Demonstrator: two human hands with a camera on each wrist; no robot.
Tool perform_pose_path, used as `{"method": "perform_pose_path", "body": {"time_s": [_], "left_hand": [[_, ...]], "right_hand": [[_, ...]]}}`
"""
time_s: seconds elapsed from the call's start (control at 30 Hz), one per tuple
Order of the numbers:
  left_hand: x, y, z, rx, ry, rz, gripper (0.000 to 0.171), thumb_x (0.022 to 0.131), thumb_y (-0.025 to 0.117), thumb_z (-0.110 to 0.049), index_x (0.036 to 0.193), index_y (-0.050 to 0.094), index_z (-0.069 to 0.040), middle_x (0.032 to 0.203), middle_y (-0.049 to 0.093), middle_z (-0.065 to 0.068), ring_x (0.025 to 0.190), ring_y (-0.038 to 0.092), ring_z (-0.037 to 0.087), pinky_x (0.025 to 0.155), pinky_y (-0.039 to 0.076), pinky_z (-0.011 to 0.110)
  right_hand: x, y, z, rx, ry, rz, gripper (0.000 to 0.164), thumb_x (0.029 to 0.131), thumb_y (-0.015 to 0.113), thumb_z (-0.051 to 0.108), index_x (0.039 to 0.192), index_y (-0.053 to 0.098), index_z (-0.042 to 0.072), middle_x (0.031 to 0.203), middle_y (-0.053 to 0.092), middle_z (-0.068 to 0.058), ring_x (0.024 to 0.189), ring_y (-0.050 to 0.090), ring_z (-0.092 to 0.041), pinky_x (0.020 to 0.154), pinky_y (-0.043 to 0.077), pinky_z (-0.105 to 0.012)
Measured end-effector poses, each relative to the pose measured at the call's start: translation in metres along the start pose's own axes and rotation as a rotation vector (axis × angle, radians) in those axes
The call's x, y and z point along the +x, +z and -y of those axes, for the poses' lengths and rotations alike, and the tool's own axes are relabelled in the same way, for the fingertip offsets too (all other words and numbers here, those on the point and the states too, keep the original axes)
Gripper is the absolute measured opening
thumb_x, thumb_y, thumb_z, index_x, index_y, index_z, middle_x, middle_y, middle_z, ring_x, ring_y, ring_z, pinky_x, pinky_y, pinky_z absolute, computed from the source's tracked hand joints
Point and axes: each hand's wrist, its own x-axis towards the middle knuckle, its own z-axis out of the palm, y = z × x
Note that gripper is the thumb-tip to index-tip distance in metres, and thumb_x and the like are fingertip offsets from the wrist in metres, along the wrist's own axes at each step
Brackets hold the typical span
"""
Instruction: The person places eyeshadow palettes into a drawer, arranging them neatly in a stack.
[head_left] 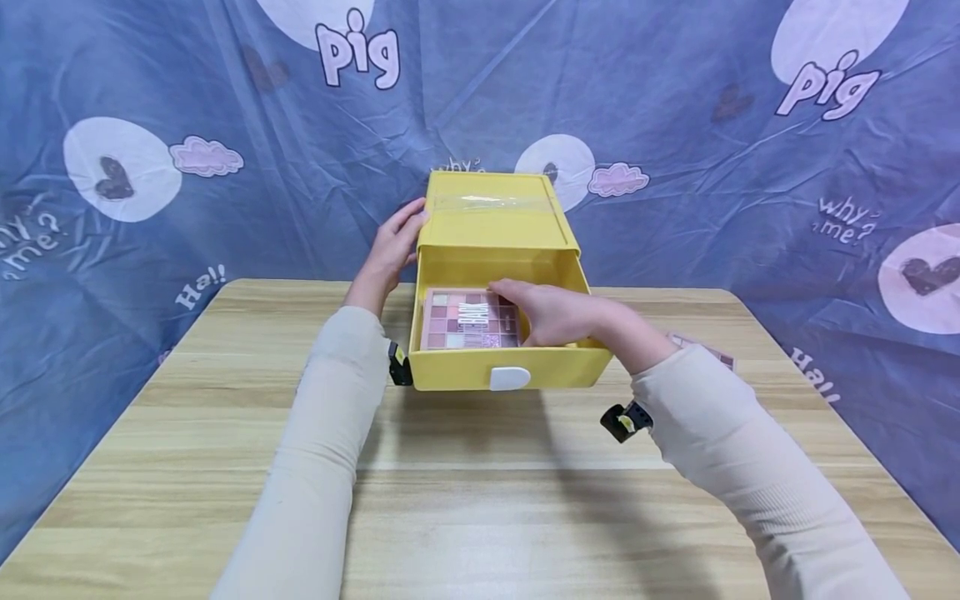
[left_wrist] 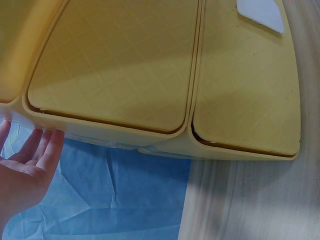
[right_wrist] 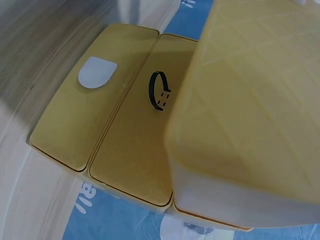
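Note:
A yellow drawer cabinet (head_left: 498,221) stands on the table with its top drawer (head_left: 450,368) pulled out. Inside that drawer lies an eyeshadow palette (head_left: 465,321) with pink, brown and purple squares. My right hand (head_left: 551,312) reaches in over the drawer's right side and grips the palette's right end, fingers at its far edge and thumb at the near one. Parts of those fingers are hidden. With fingers fairly straight, my left hand (head_left: 393,242) rests against the cabinet's left side; the left wrist view shows its fingertips (left_wrist: 51,145) touching the yellow wall.
Behind my right forearm, another palette-like item (head_left: 708,352) lies on the wooden table (head_left: 480,517), partly covered. A white tab handle (head_left: 510,378) sits on the drawer front. The right wrist view shows a black loop (right_wrist: 159,91) on a lower drawer front. A blue patterned cloth (head_left: 480,92) hangs behind.

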Motion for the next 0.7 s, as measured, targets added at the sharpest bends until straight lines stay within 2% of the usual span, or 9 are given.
{"method": "perform_pose_path", "body": {"time_s": [0.23, 0.47, 0.7], "left_hand": [[0.0011, -0.0011, 0.0003, 0.003, 0.009, -0.004, 0.046, 0.083, 0.055, -0.028, 0.128, 0.045, -0.02, 0.126, 0.041, 0.001, 0.106, 0.044, 0.017, 0.086, 0.038, 0.038], [0.0011, -0.0011, 0.0013, 0.005, 0.005, -0.008, 0.046, 0.083, 0.055, -0.028, 0.127, 0.045, -0.02, 0.126, 0.042, 0.0, 0.106, 0.044, 0.016, 0.086, 0.038, 0.037], [0.0006, -0.0007, 0.0018, -0.002, 0.008, -0.003, 0.046, 0.083, 0.056, -0.027, 0.127, 0.045, -0.019, 0.125, 0.042, 0.002, 0.106, 0.044, 0.017, 0.086, 0.037, 0.038]], "right_hand": [[0.0018, 0.0002, 0.0007, -0.016, -0.007, 0.0, 0.08, 0.069, 0.071, 0.019, 0.131, 0.025, -0.004, 0.127, 0.036, -0.015, 0.106, 0.039, -0.024, 0.094, 0.029, -0.035], [0.0014, 0.0009, 0.0023, 0.001, -0.012, 0.005, 0.079, 0.069, 0.07, 0.013, 0.131, 0.025, -0.005, 0.127, 0.035, -0.016, 0.107, 0.038, -0.025, 0.095, 0.028, -0.035], [-0.0004, 0.0009, 0.0032, 0.03, 0.028, -0.016, 0.078, 0.072, 0.069, 0.016, 0.132, 0.024, -0.004, 0.128, 0.035, -0.015, 0.109, 0.038, -0.024, 0.094, 0.028, -0.035]]}}
